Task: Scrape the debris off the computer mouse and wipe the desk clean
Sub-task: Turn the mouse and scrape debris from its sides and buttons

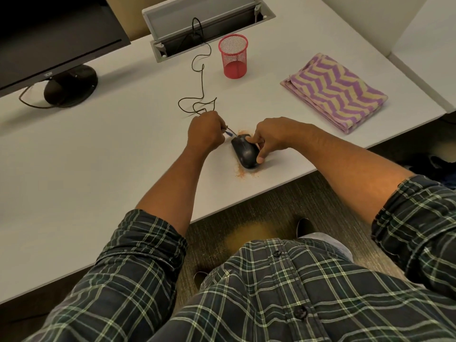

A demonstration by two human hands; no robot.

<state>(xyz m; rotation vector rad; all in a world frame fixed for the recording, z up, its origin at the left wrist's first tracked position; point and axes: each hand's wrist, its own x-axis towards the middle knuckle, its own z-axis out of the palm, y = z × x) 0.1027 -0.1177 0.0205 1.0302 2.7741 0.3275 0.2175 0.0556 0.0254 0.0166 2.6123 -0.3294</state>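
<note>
A white surface [103, 154] carries everything, and the mouse [244, 151] near its front edge serves as the landmark. A black monitor [47, 33] on a round stand sits far to the left of the mouse and beyond it. A grey cable hatch [197, 23] stands open at the back of the surface, straight beyond the mouse. A folded cloth [335, 91] with purple and tan zigzags lies to the right of the mouse and somewhat farther back, well apart from it. A red mesh cup [234, 56] stands upright beyond the mouse, between it and the hatch. A dark cord [201, 77] runs in loops from the hatch toward the mouse.

The right hand [274, 137] grips the mouse, fingers [261, 157] curled over its right side with one fingertip on its far end. The left hand [204, 134], just left of the mouse, has its fingers clenched round a thin blue tool [230, 132] whose tip meets the far end of the mouse. Orange debris [243, 132] lies on the surface just beyond the mouse, and more is scattered just in front of it.
</note>
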